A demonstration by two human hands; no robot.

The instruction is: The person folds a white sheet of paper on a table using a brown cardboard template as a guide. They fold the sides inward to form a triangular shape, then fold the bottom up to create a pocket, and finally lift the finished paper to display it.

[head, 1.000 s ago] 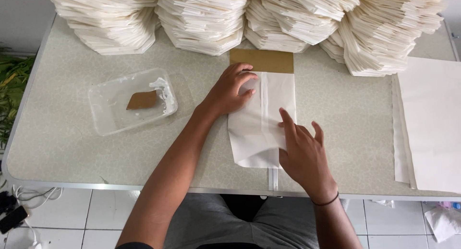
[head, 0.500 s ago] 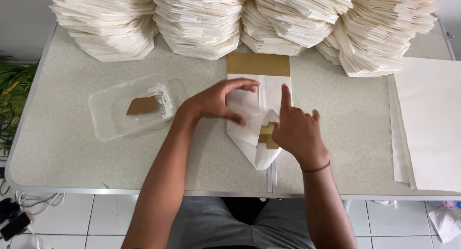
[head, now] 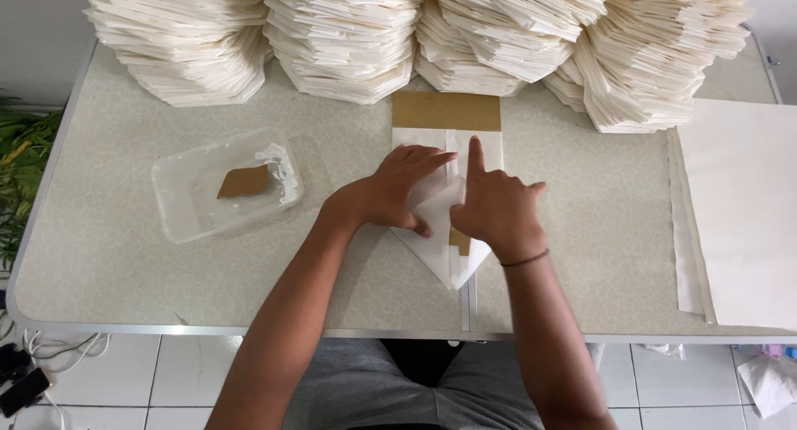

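Worktop edge: the pale speckled worktop (head: 124, 264) is showing its near rim just nearer than the paper bag, with a seam running up from that rim to the bag's folded point.
Paper bag: the white paper bag (head: 440, 256) is lying flat at the middle of the worktop, its near end being folded into a point, a small brown patch showing in the fold.
Right hand: the right hand (head: 496, 210) is pressing down on the bag's right half, forefinger stretched straight up along the bag's centre seam, other fingers curled; it is gripping nothing.
Left hand: the left hand (head: 397, 189) is lying flat and open on the bag's left half, fingertips touching the fold just beside the right forefinger; it is pressing, not clasping.
Brown strip: a brown strip (head: 447, 111) is lying at the bag's far end.
Tray: a clear plastic tray (head: 178, 193) is sitting well left of the bag, holding white paste and a brown card scrap (head: 243, 182).
Sheets: white flat sheets (head: 739, 214) are lying well right of the bag.
Stacks: tall stacks of folded bags (head: 349, 40) are standing beyond the bag, along the worktop's far side.
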